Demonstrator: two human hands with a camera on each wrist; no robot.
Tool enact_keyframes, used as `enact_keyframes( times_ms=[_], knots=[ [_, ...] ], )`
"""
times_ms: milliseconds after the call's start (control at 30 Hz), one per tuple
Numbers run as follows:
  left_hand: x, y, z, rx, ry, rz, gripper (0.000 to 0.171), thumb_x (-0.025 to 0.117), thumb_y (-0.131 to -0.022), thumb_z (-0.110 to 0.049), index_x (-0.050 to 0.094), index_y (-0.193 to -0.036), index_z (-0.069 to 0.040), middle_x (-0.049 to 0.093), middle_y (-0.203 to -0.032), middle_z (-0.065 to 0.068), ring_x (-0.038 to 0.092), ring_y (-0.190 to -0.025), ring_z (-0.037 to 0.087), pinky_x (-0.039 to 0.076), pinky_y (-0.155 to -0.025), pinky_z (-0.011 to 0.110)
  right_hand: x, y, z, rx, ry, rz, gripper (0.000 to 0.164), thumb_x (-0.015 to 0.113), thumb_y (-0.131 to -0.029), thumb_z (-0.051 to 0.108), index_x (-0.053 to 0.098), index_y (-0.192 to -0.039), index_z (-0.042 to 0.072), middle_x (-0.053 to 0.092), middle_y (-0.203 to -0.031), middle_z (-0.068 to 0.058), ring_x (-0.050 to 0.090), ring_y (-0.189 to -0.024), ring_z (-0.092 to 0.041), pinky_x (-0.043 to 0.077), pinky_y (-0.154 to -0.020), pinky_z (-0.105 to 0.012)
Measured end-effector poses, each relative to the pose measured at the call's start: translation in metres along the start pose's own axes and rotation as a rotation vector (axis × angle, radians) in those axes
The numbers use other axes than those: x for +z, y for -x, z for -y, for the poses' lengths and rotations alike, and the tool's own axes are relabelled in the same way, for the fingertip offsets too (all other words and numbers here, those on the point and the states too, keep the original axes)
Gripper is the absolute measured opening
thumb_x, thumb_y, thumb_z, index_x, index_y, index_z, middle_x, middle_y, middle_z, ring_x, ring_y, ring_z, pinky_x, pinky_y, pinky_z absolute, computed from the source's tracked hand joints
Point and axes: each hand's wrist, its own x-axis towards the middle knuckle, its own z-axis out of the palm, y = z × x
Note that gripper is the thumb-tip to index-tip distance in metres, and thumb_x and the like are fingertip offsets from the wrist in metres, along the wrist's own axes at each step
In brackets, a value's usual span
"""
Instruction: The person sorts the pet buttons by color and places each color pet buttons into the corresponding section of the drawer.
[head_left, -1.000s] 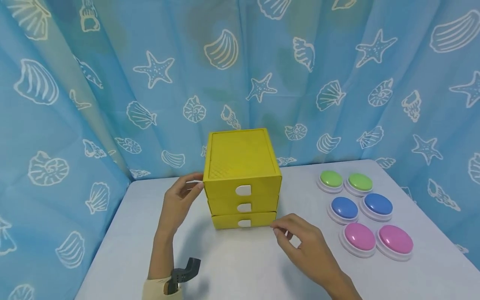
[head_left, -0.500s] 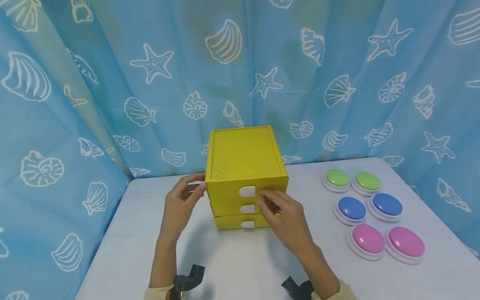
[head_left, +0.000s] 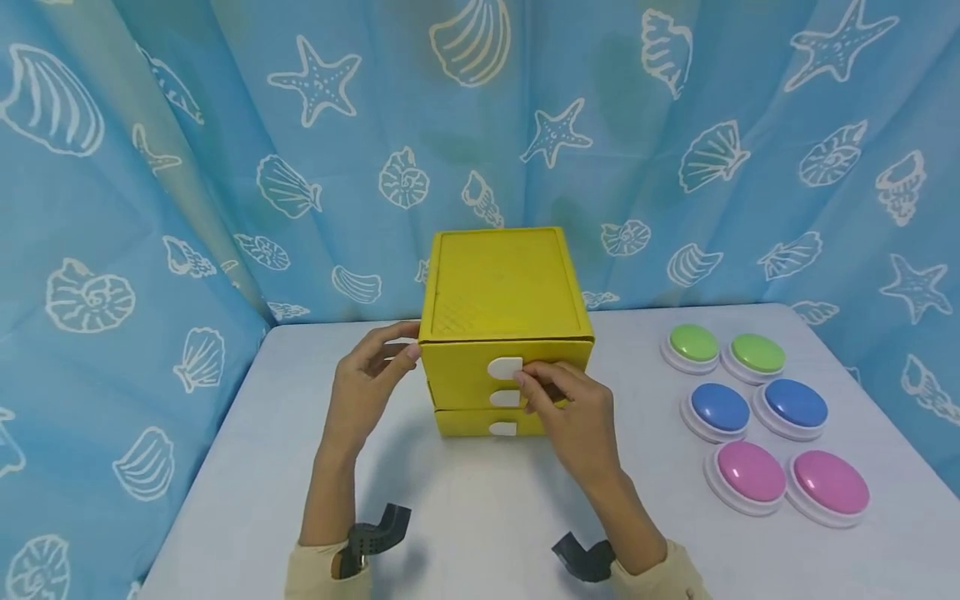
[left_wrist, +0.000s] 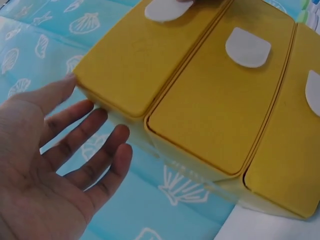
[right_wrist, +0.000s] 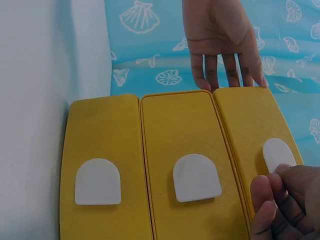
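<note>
A yellow cabinet (head_left: 504,283) with three stacked drawers stands on the table, a white rounded handle on each drawer front. My right hand (head_left: 573,421) pinches the edge of the top handle (head_left: 504,367) between thumb and fingers; the right wrist view shows the thumb on that handle (right_wrist: 277,152). A thin dark gap runs along the upper edge of the top drawer (head_left: 457,367). My left hand (head_left: 367,379) is at the cabinet's left side, thumb tip at the front corner and fingers spread along the side, as the left wrist view shows. The middle handle (left_wrist: 248,47) and bottom handle (head_left: 502,428) are untouched.
To the right on the white table (head_left: 465,533) stand several round push buttons in pairs: green (head_left: 693,342), blue (head_left: 720,406) and pink (head_left: 752,471). A blue curtain (head_left: 360,208) with white shells hangs behind and at the left.
My right hand has moved up from beside the bottom drawer to the top handle and taken hold of it. The top drawer has come slightly forward. My left hand stays at the cabinet's side.
</note>
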Motion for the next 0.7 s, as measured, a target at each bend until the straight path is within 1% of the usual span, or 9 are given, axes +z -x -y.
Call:
enact_keyframes(
  times_ms=[67,167,300,400,567,700],
  knots=[
    [0.000,-0.001,-0.001,0.013,0.020,0.013,0.036,0.058,-0.087,-0.045,0.058,-0.120,-0.033,0.053,-0.122,-0.014,0.057,-0.102,0.011,0.049,-0.085,0.035,-0.003,0.001,0.000,-0.003,-0.003,-0.005,0.010,0.070,-0.081,0.015,0.071,-0.091,0.013,0.064,-0.078,0.007,0.059,-0.058,-0.005,0.050,-0.053,-0.020],
    [0.001,0.000,-0.001,0.014,0.034,0.018,0.033,0.056,-0.088,-0.045,0.058,-0.120,-0.033,0.053,-0.123,-0.013,0.059,-0.100,0.011,0.049,-0.084,0.036,-0.006,0.004,0.003,0.001,-0.012,0.007,0.009,0.069,-0.082,0.017,0.071,-0.090,0.014,0.064,-0.079,0.007,0.060,-0.059,-0.006,0.051,-0.053,-0.020],
    [0.001,0.001,-0.002,0.001,0.015,-0.001,0.034,0.056,-0.087,-0.047,0.058,-0.119,-0.035,0.053,-0.122,-0.015,0.060,-0.096,0.010,0.049,-0.083,0.036,-0.009,0.007,0.007,0.004,-0.001,0.021,0.010,0.069,-0.082,0.020,0.071,-0.091,0.014,0.063,-0.079,0.009,0.061,-0.060,-0.008,0.051,-0.053,-0.022],
    [0.002,0.001,-0.002,-0.001,0.002,-0.008,0.035,0.056,-0.087,-0.048,0.057,-0.120,-0.035,0.053,-0.122,-0.016,0.059,-0.097,0.009,0.049,-0.083,0.034,-0.010,0.010,0.009,0.000,0.020,0.023,0.011,0.069,-0.083,0.021,0.071,-0.091,0.014,0.063,-0.078,0.009,0.060,-0.061,-0.006,0.051,-0.054,-0.023],
    [0.004,0.002,-0.003,0.005,0.002,-0.011,0.037,0.056,-0.087,-0.047,0.056,-0.121,-0.034,0.052,-0.123,-0.016,0.059,-0.100,0.008,0.050,-0.083,0.033,-0.012,0.014,0.012,0.001,0.036,0.024,0.012,0.069,-0.083,0.022,0.072,-0.091,0.014,0.062,-0.077,0.010,0.058,-0.062,-0.004,0.051,-0.054,-0.021],
    [0.006,0.003,-0.003,-0.002,0.007,-0.009,0.036,0.056,-0.087,-0.048,0.056,-0.121,-0.035,0.051,-0.124,-0.016,0.058,-0.101,0.008,0.050,-0.084,0.034,-0.014,0.018,0.014,0.001,0.047,0.024,0.013,0.068,-0.083,0.024,0.072,-0.091,0.015,0.063,-0.077,0.011,0.058,-0.062,-0.004,0.050,-0.055,-0.018]
  ],
)
